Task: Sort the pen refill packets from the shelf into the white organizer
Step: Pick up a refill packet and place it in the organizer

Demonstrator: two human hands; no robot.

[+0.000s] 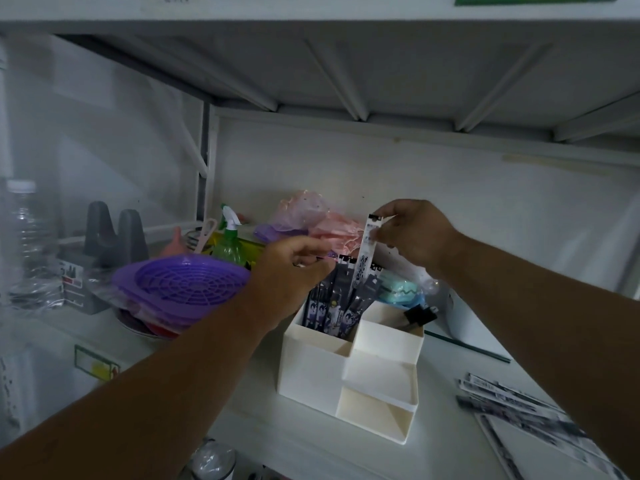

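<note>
Left of the white organizer (311,368), my left hand (294,268) pinches the upright packets (325,306) in its tall back compartment, probably steadying them, while my right hand (412,230) grips a pale refill packet (367,251) above, lowering it in; more packets (512,407) wait right.

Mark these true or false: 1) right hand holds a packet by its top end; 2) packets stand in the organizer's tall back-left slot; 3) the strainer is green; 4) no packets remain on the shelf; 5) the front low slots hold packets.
1) True: the right hand pinches a refill packet.
2) True: packets in the slot stand in the white organizer.
3) False: the strainer is purple.
4) False: loose packets lie at right.
5) False: they look empty.
</note>
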